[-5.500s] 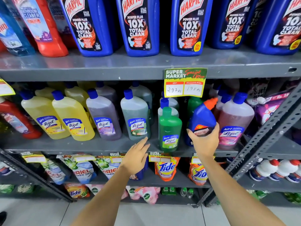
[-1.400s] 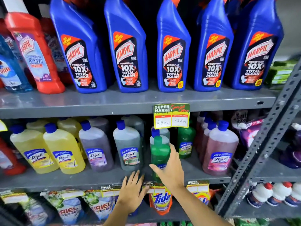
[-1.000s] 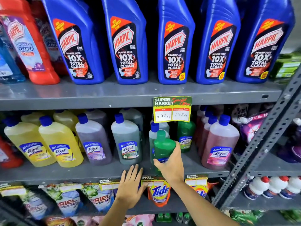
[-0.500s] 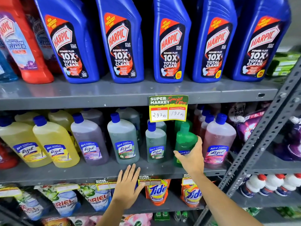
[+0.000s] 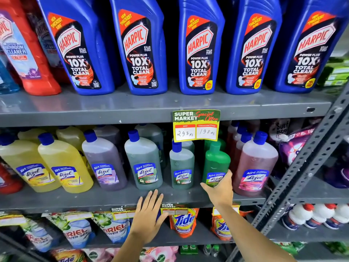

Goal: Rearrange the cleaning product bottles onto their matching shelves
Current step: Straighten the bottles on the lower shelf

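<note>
My right hand (image 5: 220,190) grips the base of a small green Lizol bottle (image 5: 215,163), which stands on the middle shelf (image 5: 113,197) between a small grey-green Lizol bottle (image 5: 181,165) and a pink Lizol bottle (image 5: 255,165). My left hand (image 5: 149,214) lies flat with fingers spread against the front edge of that shelf. Yellow (image 5: 64,165), purple (image 5: 103,161) and larger grey-green (image 5: 143,161) Lizol bottles stand in a row to the left. Several blue Harpic bottles (image 5: 200,46) fill the upper shelf (image 5: 170,104).
A red bathroom cleaner bottle (image 5: 28,53) stands at the upper left. A price tag (image 5: 196,125) hangs from the upper shelf edge. Tide (image 5: 183,222) and Ariel (image 5: 79,231) pouches hang below. A slanted grey metal upright (image 5: 306,171) crosses at the right.
My right hand took the green bottle from in front of the grey-green one and carried it right, setting it beside the pink bottle. The left hand stayed on the shelf edge.
</note>
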`<state>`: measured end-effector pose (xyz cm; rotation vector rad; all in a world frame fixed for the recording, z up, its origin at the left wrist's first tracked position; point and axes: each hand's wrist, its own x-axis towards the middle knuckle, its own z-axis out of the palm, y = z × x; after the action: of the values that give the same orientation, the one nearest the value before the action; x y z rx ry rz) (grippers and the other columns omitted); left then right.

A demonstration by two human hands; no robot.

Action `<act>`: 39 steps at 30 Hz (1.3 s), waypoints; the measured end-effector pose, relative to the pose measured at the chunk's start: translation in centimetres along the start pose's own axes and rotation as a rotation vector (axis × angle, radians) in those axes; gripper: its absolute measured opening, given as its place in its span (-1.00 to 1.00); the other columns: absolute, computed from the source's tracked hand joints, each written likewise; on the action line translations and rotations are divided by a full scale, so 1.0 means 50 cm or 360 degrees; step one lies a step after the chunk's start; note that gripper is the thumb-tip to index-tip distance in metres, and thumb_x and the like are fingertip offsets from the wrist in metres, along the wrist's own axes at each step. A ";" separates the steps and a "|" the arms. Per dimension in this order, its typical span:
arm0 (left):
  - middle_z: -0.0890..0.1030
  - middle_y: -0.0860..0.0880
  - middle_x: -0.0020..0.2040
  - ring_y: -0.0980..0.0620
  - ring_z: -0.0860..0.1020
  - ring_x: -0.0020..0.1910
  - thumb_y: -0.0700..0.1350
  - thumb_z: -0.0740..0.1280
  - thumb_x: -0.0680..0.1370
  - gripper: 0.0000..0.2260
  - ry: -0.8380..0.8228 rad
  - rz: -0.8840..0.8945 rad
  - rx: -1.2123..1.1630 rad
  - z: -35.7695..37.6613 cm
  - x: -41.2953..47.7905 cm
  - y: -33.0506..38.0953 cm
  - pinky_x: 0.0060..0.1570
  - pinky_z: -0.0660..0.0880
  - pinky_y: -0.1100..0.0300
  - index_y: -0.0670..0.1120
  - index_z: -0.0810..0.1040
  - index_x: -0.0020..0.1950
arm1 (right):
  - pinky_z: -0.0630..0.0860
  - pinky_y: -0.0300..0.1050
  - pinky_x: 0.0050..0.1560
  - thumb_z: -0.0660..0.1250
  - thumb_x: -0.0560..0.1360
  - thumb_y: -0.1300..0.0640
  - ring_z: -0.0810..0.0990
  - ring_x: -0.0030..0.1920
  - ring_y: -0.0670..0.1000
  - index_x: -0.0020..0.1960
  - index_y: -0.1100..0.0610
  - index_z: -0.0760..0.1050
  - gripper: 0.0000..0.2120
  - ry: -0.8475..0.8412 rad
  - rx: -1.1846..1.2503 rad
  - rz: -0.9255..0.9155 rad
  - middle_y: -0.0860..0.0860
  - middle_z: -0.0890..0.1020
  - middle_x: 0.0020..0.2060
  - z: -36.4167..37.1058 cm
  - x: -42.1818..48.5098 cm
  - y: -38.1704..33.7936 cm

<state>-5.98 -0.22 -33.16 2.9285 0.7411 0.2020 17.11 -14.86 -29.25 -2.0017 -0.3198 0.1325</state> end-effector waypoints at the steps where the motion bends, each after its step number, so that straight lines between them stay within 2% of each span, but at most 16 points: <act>1: 0.16 -0.05 0.55 -0.09 0.08 0.53 0.30 -0.19 0.57 -0.34 -0.0011 0.0000 0.0004 -0.003 -0.001 0.001 0.41 -0.21 0.04 -0.03 0.16 0.55 | 0.54 -0.05 0.00 0.67 0.17 0.06 0.60 0.03 0.07 0.29 0.01 0.20 -0.13 -0.0005 0.0007 0.0001 0.03 0.54 0.09 0.002 0.006 -0.001; 6: 0.28 -0.08 0.51 -0.13 0.22 0.49 0.26 -0.13 0.60 -0.39 -0.0102 -0.0014 0.0021 -0.013 -0.003 0.004 0.39 -0.08 0.01 -0.06 0.26 0.51 | 0.51 -0.09 -0.01 0.67 0.18 0.07 0.56 -0.03 0.03 0.30 0.01 0.18 -0.11 -0.0029 0.0000 -0.0002 0.02 0.54 0.08 0.005 0.017 0.001; 11: 0.29 -0.07 0.50 -0.11 0.23 0.48 0.27 -0.15 0.61 -0.39 -0.0135 -0.0036 0.0031 -0.009 -0.004 0.003 0.40 -0.07 0.00 -0.05 0.27 0.51 | 0.54 -0.04 0.03 0.66 0.20 0.05 0.60 0.02 0.07 0.35 0.03 0.16 -0.09 -0.0076 -0.0040 -0.0040 0.03 0.55 0.09 -0.002 0.019 0.006; 17: 0.08 -0.02 0.57 -0.04 -0.03 0.54 0.34 -0.28 0.55 -0.30 -0.0107 -0.0044 0.0012 0.007 0.001 -0.005 0.42 -0.25 0.04 0.00 0.08 0.56 | 0.55 -0.01 0.08 0.67 0.20 0.04 0.59 0.05 0.06 0.38 0.05 0.14 -0.06 -0.0168 -0.0057 -0.0043 0.02 0.57 0.11 -0.013 0.026 0.005; 20: 0.00 0.01 0.58 0.00 -0.10 0.55 0.36 -0.34 0.51 -0.27 -0.0099 -0.0055 0.0029 0.012 0.002 -0.006 0.46 -0.28 0.02 0.02 0.01 0.57 | 0.52 -0.05 0.05 0.67 0.20 0.02 0.59 0.05 0.04 0.37 0.01 0.15 -0.06 -0.0170 -0.0041 -0.0050 -0.01 0.57 0.10 -0.015 0.025 0.007; 23: -0.06 0.01 0.59 0.01 -0.16 0.54 0.38 -0.41 0.47 -0.23 -0.0106 -0.0056 0.0052 0.014 0.004 -0.006 0.46 -0.26 0.00 0.03 -0.05 0.58 | 0.53 0.01 0.12 0.67 0.20 0.02 0.59 0.12 0.07 0.41 0.03 0.13 -0.03 -0.0185 -0.0033 -0.0044 0.01 0.56 0.15 -0.017 0.025 0.009; 26: -0.12 0.01 0.59 0.02 -0.21 0.54 0.35 -0.34 0.51 -0.29 -0.0135 -0.0047 0.0103 0.005 0.004 -0.003 0.46 -0.27 0.01 0.02 -0.10 0.58 | 0.51 0.08 0.23 0.66 0.23 0.10 0.54 0.25 0.14 0.49 0.14 0.13 0.01 -0.0220 -0.0005 0.0008 0.11 0.51 0.26 -0.021 0.016 0.005; 28: -0.13 0.01 0.59 0.03 -0.24 0.53 0.31 -0.22 0.57 -0.35 -0.0104 -0.0047 0.0109 -0.008 -0.001 0.002 0.47 -0.28 0.01 0.01 -0.10 0.58 | 0.44 0.11 0.33 0.64 0.27 0.13 0.46 0.34 0.17 0.53 0.18 0.12 0.01 -0.0109 0.0031 0.0000 0.15 0.43 0.35 -0.027 -0.015 0.001; 30: -0.08 0.00 0.59 0.03 -0.23 0.53 0.31 -0.17 0.58 -0.35 0.0002 -0.0026 0.0052 -0.032 -0.011 0.009 0.48 -0.28 0.00 -0.02 -0.02 0.58 | 0.42 0.11 0.36 0.57 0.37 0.06 0.43 0.37 0.13 0.54 0.15 0.14 -0.10 0.0040 0.0098 -0.0162 0.11 0.39 0.39 -0.032 -0.077 -0.007; 31: -0.04 0.00 0.58 0.04 -0.20 0.53 0.30 -0.15 0.59 -0.36 0.0071 -0.0001 0.0015 -0.049 -0.016 0.012 0.48 -0.25 0.00 -0.03 0.04 0.57 | 0.47 0.12 0.32 0.51 0.42 0.01 0.46 0.33 0.08 0.51 0.12 0.19 -0.21 0.0086 0.0120 -0.0318 0.07 0.40 0.36 -0.034 -0.113 -0.017; 34: 0.12 0.01 0.55 0.06 -0.02 0.54 0.21 -0.05 0.63 -0.45 0.0347 0.0120 -0.0027 -0.113 -0.031 0.010 0.47 -0.06 -0.02 -0.07 0.27 0.50 | 0.58 0.06 0.13 0.34 0.55 -0.03 0.52 0.20 -0.12 0.37 -0.04 0.36 -0.58 -0.0017 0.0289 -0.0844 -0.14 0.45 0.24 -0.039 -0.199 -0.082; 36: 0.27 -0.02 0.51 0.03 0.10 0.53 0.15 0.04 0.64 -0.53 0.0551 0.0148 -0.0028 -0.173 -0.042 -0.004 0.46 0.04 -0.06 -0.09 0.42 0.41 | 0.57 0.04 0.17 0.30 0.57 0.03 0.54 0.26 -0.08 0.34 -0.04 0.42 -0.65 -0.0140 0.0425 -0.1207 -0.17 0.51 0.26 -0.042 -0.223 -0.162; 39: 0.40 -0.04 0.44 -0.02 0.17 0.51 0.08 0.11 0.63 -0.63 0.0790 0.0097 0.0056 -0.276 -0.072 -0.056 0.45 0.11 -0.09 -0.09 0.54 0.25 | 0.50 -0.08 0.26 0.29 0.57 0.12 0.54 0.32 -0.03 0.34 0.06 0.48 -0.66 -0.0264 0.0640 -0.1774 -0.05 0.56 0.31 -0.042 -0.242 -0.314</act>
<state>-12.57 1.55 -20.35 2.9588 0.7104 0.9545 3.40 -13.67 -14.84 -1.1938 -1.3390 -0.3228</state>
